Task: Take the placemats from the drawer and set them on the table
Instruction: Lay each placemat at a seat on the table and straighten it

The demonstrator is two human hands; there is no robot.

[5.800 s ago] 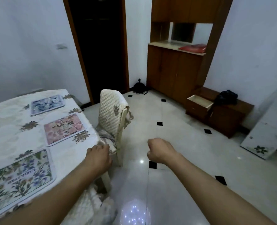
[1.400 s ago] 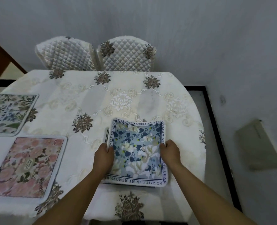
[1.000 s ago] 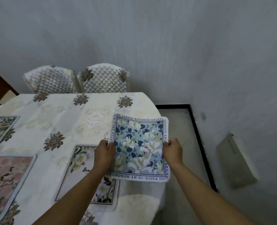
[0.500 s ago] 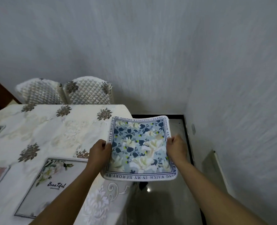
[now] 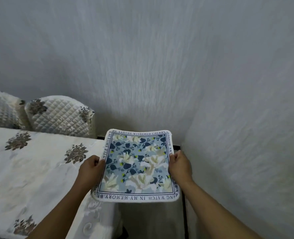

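A blue floral placemat (image 5: 137,166) with a white lettered border is held flat in the air, past the right end of the table (image 5: 30,169). My left hand (image 5: 90,169) grips its left edge and my right hand (image 5: 180,165) grips its right edge. The mat hangs mostly over the gap between the table's end and the wall. The table carries a cream cloth with brown flower motifs; no other placemat shows on it in this view.
Two quilted chair backs (image 5: 60,116) stand behind the table against the far wall. A white wall (image 5: 246,135) rises close on the right. A narrow strip of floor (image 5: 151,221) with a dark border runs between table and wall.
My view and both hands have swung right with the blue mat, from over the table to beyond its right end. The other mats have left the view.
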